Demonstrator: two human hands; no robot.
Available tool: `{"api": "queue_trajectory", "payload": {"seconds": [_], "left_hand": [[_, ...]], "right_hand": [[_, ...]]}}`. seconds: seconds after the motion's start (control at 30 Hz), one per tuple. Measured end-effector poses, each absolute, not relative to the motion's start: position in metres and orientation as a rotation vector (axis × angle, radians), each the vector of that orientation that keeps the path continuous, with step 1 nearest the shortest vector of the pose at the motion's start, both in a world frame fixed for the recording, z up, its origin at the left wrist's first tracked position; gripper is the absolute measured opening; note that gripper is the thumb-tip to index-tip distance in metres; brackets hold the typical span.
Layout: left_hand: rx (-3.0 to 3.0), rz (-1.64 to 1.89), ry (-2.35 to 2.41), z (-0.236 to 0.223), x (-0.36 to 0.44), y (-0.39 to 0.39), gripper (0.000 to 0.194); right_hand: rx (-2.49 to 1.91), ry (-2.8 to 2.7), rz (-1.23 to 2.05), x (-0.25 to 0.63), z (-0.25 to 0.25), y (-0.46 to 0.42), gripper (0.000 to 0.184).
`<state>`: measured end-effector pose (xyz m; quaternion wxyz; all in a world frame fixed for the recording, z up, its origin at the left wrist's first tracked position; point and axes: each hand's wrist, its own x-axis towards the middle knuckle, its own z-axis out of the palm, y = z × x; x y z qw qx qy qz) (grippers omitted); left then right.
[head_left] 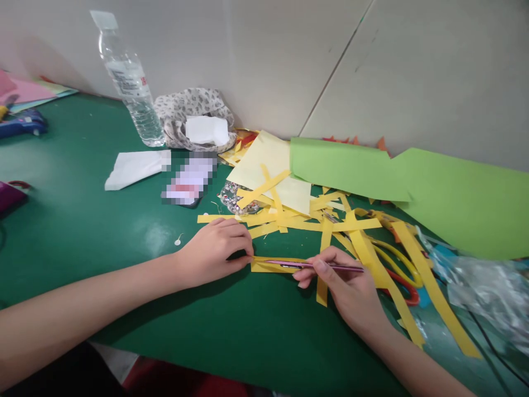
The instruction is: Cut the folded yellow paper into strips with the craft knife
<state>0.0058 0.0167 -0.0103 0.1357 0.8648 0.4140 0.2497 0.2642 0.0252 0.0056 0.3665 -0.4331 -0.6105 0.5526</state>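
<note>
My left hand (219,248) pinches the left end of a short yellow paper strip (264,268) lying on the green table. Held in my right hand (343,281) is a slim pink pair of tweezers (343,267), laid almost level along that strip. Their pointed tip reaches left, close to my left fingertips. The right end of the strip runs under my right fingers and is partly hidden. Just behind both hands lies a loose heap of yellow paper strips (306,225), some crossing each other. One strip (324,275) passes down beside my right fingers.
Yellow- and red-handled scissors (399,259) lie partly under strips. Green sheets (467,204) and a cream sheet (264,160) lie behind. At the back left are a water bottle (132,88), spotted cloth pouch (194,105), tissue (138,168), phone (192,179) and blue glue gun (25,124).
</note>
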Motion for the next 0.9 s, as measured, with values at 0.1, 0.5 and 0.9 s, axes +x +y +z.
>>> {"api": "queue_trajectory", "payload": {"seconds": [0.1,0.5,0.9], "left_hand": [[2.508,0.731,1.192,-0.012,0.006,0.017,0.009],[2.487,0.710,1.183,-0.010,0.006,0.016,0.007],[2.536,0.715,1.169,-0.008,0.007,0.018,0.008]], "right_hand": [[-1.148,-1.586,1.411,0.264,0.006,0.025,0.021],[-1.168,-1.594,1.426,0.266,0.001,0.028,0.020],[-1.308,-1.493,1.368,0.261,0.007,0.025,0.027]]}}
